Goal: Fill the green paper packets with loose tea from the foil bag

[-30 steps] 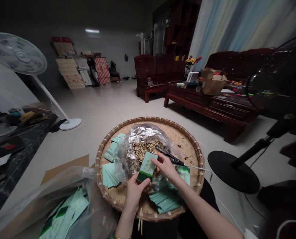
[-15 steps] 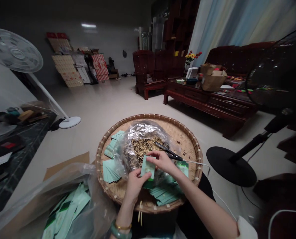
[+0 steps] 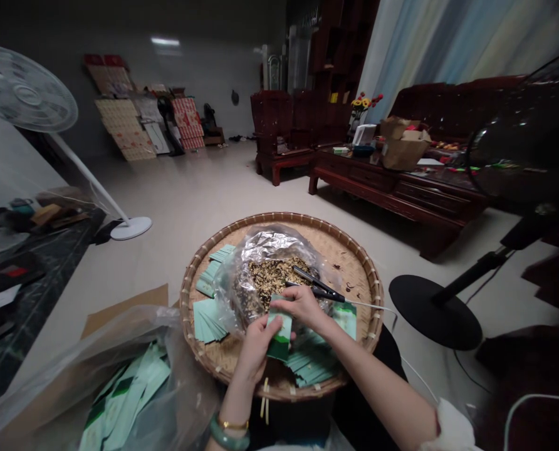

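A small green packet (image 3: pixel 280 336) is gripped by both hands over a round woven bamboo tray (image 3: pixel 355 257). My left hand (image 3: pixel 255 347) pinches its lower left side. My right hand (image 3: pixel 299 304) closes on its top edge. Just beyond them a clear plastic bag of dark loose tea (image 3: pixel 272 277) lies open on the tray, with a black clamp-like tool (image 3: pixel 318 286) resting on its right side. Stacks of flat green packets (image 3: pixel 207 319) lie left of the bag, and more flat packets (image 3: pixel 313 362) lie under my right wrist.
A clear plastic bag holding several green packets (image 3: pixel 124 391) sits at lower left on cardboard (image 3: pixel 120 310). A white standing fan (image 3: pixel 26 100) is at left, a black fan base (image 3: pixel 434 310) at right. A dark wooden table (image 3: pixel 402 194) and chairs stand behind.
The packet came down and toward me, from above the tea bag to the tray's near edge. My hands tightened round it, and the view tilted slightly downward.
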`<state>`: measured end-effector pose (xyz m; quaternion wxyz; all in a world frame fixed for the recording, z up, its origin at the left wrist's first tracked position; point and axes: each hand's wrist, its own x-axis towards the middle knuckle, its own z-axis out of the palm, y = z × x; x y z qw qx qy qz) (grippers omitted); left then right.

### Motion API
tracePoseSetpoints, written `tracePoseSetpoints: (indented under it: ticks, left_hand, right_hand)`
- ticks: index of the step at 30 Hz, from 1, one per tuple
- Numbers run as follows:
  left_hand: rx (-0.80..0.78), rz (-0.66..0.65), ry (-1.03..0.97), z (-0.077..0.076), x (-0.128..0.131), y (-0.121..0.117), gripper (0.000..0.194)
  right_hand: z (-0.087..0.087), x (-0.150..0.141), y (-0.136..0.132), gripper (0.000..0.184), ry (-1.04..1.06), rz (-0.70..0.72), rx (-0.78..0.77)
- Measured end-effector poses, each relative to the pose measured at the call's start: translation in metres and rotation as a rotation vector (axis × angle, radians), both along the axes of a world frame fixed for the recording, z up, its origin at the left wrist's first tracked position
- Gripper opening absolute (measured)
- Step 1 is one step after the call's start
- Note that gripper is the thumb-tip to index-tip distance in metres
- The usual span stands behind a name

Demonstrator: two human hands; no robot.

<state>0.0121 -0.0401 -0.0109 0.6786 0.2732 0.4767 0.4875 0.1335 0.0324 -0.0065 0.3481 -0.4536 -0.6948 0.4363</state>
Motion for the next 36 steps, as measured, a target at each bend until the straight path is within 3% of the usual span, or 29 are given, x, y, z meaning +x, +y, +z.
tracePoseSetpoints:
  ticks: [2,5,7,9,12,17,20,23,27,30,36]
  left_hand:
    - [-0.050,-0.025,-0.036,0.002,0.002,-0.002,0.049]
    - [-0.084,0.043,-0.054,0.004,0.001,-0.002,0.049]
    - [-0.088,0.088,-0.064,0.003,0.000,-0.002,0.048]
    - [-0.082,0.115,-0.073,0.002,-0.001,-0.001,0.047]
    - [-0.059,0.141,-0.089,0.000,0.000,0.000,0.045]
    - [-0.059,0.163,-0.088,-0.001,0.001,0.000,0.043]
    - [-0.046,0.146,-0.070,-0.001,0.000,0.000,0.042]
    - [-0.049,0.120,-0.062,0.000,0.000,0.000,0.043]
    - [-0.068,0.105,-0.051,0.000,0.006,0.001,0.046]
    - [-0.057,0.064,-0.016,0.000,0.010,0.002,0.047]
    - [-0.036,-0.036,0.020,-0.001,0.013,0.000,0.048]
  right_hand:
    - [0.002,0.003,0.001,0.033,-0.019,-0.032,0.052]
    - [0.002,0.020,0.006,0.027,-0.115,-0.144,0.299]
    - [-0.003,0.039,0.009,0.030,-0.319,-0.265,0.429]
    - [-0.013,0.056,0.013,0.044,-0.543,-0.312,0.450]
    - [-0.028,0.072,0.016,0.054,-0.721,-0.258,0.426]
    - [-0.035,0.076,0.023,0.050,-0.703,-0.200,0.390]
    - [-0.025,0.082,0.028,0.046,-0.568,-0.203,0.339]
    - [-0.005,0.089,0.028,0.045,-0.338,-0.201,0.190]
    - [0.033,0.090,0.018,0.052,-0.131,0.070,-0.107]
    - [0.054,0.082,0.011,0.054,-0.149,0.240,-0.195]
    - [0.054,0.068,0.011,0.046,-0.188,0.298,-0.195]
